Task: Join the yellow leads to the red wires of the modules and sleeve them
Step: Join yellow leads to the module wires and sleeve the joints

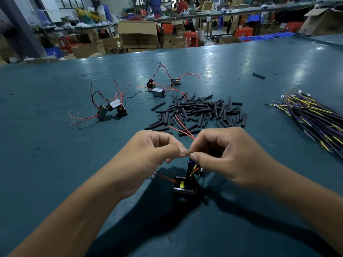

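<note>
Twisting step, looks like: left hand (148,153) and right hand (222,154) pinch the red wire (182,131) and yellow lead (195,167) at the joint, module (184,186) hanging at 6 o'clock. Next: sleeve from pile (200,112) at 12 o'clock.

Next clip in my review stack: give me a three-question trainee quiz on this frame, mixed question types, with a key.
1. True or false: the pile of black sleeves lies between the loose modules and the bundle of leads.
2. Multiple choice: where do the left hand and right hand meet? A) over the bundle of leads B) just above the module at the near edge of the table C) beside the stray sleeve
3. Fill in: the loose modules on the table form ___ separate clusters.

Key: 1 true; 2 B; 3 two, one to the left and one further back.
</note>
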`<control>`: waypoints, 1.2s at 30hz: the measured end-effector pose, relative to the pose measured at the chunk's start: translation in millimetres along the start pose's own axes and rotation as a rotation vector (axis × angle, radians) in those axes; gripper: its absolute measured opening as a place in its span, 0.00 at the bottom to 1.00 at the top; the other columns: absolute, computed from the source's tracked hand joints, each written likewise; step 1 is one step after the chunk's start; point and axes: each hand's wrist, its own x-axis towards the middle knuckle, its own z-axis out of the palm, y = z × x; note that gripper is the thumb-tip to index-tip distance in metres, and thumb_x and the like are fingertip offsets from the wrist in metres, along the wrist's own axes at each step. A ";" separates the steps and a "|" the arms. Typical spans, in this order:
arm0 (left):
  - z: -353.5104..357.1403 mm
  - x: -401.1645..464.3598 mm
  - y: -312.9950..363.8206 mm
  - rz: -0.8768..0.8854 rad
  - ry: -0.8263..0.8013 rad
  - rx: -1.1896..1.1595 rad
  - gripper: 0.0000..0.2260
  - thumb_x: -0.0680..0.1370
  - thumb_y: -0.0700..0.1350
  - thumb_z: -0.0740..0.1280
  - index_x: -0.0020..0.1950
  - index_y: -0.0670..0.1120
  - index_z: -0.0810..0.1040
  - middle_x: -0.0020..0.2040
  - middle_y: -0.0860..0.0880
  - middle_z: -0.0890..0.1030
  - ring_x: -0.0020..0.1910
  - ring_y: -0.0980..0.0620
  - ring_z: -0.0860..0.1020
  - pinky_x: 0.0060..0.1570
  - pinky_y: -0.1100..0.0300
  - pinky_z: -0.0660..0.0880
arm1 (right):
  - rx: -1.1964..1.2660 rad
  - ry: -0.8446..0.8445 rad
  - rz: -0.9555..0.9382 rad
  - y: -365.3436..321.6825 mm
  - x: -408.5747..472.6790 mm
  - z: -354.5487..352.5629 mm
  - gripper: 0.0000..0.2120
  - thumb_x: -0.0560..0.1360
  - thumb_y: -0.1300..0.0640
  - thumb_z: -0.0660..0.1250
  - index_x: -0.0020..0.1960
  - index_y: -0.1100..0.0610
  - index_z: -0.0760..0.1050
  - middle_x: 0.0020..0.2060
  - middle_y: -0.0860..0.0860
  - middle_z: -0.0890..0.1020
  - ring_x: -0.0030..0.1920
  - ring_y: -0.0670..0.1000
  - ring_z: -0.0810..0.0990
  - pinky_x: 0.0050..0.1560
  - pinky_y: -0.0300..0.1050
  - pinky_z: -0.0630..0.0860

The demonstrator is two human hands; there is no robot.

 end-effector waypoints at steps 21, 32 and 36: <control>0.4 3.9 -15.8 0.156 -0.001 0.107 0.03 0.76 0.44 0.73 0.45 0.46 0.80 0.34 0.57 0.77 0.33 0.58 0.72 0.35 0.67 0.70 | 0.140 0.064 0.181 12.7 9.0 -10.2 0.04 0.77 0.60 0.71 0.44 0.53 0.80 0.31 0.47 0.81 0.32 0.44 0.76 0.33 0.32 0.71; 22.3 3.1 -19.4 0.276 -0.041 0.128 0.05 0.73 0.46 0.75 0.45 0.51 0.81 0.32 0.65 0.76 0.29 0.64 0.68 0.33 0.74 0.65 | 0.314 0.007 0.247 6.1 9.2 -18.9 0.05 0.75 0.53 0.73 0.43 0.51 0.77 0.32 0.50 0.78 0.31 0.47 0.72 0.28 0.34 0.68; 21.7 3.2 -21.7 0.276 -0.053 0.126 0.02 0.77 0.43 0.73 0.47 0.49 0.81 0.30 0.58 0.75 0.29 0.58 0.67 0.31 0.70 0.66 | 0.289 -0.051 0.221 5.0 8.6 -22.7 0.09 0.68 0.51 0.76 0.45 0.50 0.78 0.33 0.46 0.77 0.32 0.43 0.72 0.30 0.32 0.68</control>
